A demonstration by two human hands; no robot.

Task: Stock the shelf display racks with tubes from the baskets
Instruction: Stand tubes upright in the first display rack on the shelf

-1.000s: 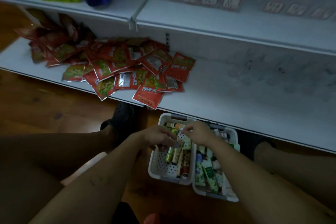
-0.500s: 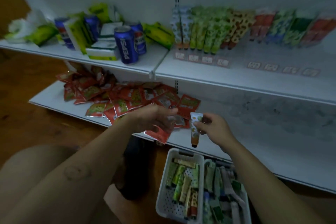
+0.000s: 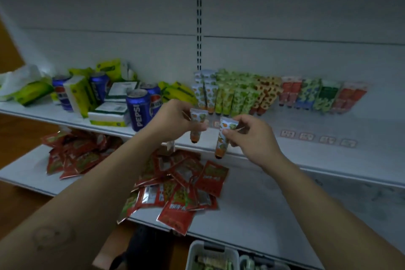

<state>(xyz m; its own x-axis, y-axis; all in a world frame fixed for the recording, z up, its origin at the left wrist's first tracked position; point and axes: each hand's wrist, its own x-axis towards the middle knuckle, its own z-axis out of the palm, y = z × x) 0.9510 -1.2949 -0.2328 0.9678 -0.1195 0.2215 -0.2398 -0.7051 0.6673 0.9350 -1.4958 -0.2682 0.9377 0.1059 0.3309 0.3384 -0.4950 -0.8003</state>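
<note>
**Tubes in hand: two, at the upper shelf**

Head view.
- Item 1: your left hand (image 3: 175, 118) grips an orange-print tube (image 3: 198, 123) by its upper half, cap hanging down.
- Item 2: your right hand (image 3: 252, 136) pinches a matching tube (image 3: 223, 138) the same way, just right of the first.
- Position: both hang in front of the upper shelf (image 3: 328, 120), near the standing rows of tubes (image 3: 241, 94). Cap-down probably suits slotting them upright into the matching leftmost row.
- Baskets (image 3: 213, 252): cut off at the near edge, contents dim.
- How the rows are held apart: too blurred to tell.
- Price labels (image 3: 315, 138): unreadable.
- Red sachets (image 3: 182, 186): loose on the lower shelf (image 3: 274, 204).
</note>
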